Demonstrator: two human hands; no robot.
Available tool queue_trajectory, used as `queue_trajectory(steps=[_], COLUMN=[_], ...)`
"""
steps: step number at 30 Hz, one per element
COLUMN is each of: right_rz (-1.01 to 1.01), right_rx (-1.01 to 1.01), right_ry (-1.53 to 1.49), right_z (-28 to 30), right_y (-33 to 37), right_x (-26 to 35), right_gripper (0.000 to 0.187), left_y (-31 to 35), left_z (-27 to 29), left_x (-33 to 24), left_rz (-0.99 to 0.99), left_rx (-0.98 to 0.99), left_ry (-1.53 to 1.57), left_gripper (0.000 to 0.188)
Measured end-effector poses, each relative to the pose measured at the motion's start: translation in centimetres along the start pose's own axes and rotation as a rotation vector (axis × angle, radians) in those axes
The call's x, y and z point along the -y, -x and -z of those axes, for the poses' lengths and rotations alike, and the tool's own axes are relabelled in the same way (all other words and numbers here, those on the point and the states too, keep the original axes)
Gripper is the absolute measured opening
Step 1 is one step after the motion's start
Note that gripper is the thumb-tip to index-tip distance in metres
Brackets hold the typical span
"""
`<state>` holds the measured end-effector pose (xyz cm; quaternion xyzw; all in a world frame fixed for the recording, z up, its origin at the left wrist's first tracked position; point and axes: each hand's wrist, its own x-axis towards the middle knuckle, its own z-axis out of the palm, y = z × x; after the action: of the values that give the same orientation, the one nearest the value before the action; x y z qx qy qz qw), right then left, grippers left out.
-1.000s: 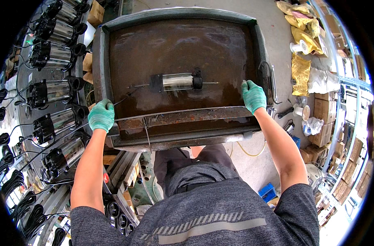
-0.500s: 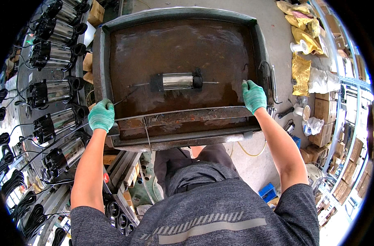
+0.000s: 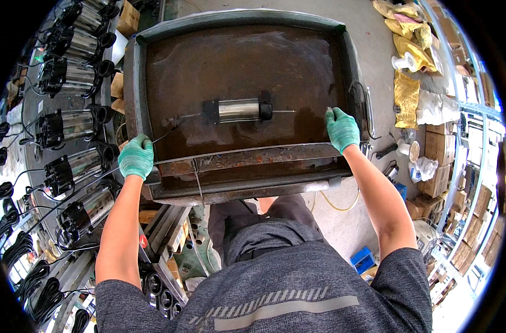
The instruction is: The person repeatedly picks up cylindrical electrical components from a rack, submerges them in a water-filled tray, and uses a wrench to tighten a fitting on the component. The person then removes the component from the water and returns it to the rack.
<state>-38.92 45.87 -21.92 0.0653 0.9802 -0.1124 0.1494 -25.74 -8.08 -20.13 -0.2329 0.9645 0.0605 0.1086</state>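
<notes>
Metal cylinder lies near middle of tank. Left hand at left edge, right hand near right edge; fingers curled, cannot tell on what. Judged: observation step; next calls for freeing one hand.

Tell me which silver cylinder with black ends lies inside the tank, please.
That is the silver cylinder near the middle of the tank; those in the row at the left are outside it.

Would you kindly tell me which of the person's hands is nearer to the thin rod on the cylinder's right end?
Right. The right hand is to the right of the thin rod, slightly lower in view; the left hand is farther off, left of the cylinder.
</notes>
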Motion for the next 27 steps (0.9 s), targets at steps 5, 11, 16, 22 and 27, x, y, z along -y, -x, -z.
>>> queue_trajectory(steps=[5, 11, 16, 22, 27], right_rz=[0.004, 0.0, -0.005, 0.004, 0.004], right_rx=[-0.003, -0.009, -0.001, -0.011, -0.01], right_ry=[0.005, -0.005, -0.007, -0.011, -0.008], right_z=[0.11, -0.08, -0.23, -0.05, 0.02], right_y=[0.05, 0.03, -0.1, 0.07, 0.07], right_x=[0.09, -0.02, -0.19, -0.07, 0.03], right_gripper=[0.043, 0.043, 0.042, 0.042, 0.042], left_y=[0.02, 0.07, 0.04, -0.09, -0.08], left_z=[0.1, 0.16, 0.14, -0.04, -0.12], left_x=[-0.01, -0.1, -0.15, 0.01, 0.1], left_rz=[0.014, 0.024, 0.017, 0.015, 0.011], left_rx=[0.016, 0.014, 0.019, 0.012, 0.001], left_ry=[0.012, 0.007, -0.011, -0.022, -0.016], left_gripper=[0.021, 0.022, 0.022, 0.022, 0.022])
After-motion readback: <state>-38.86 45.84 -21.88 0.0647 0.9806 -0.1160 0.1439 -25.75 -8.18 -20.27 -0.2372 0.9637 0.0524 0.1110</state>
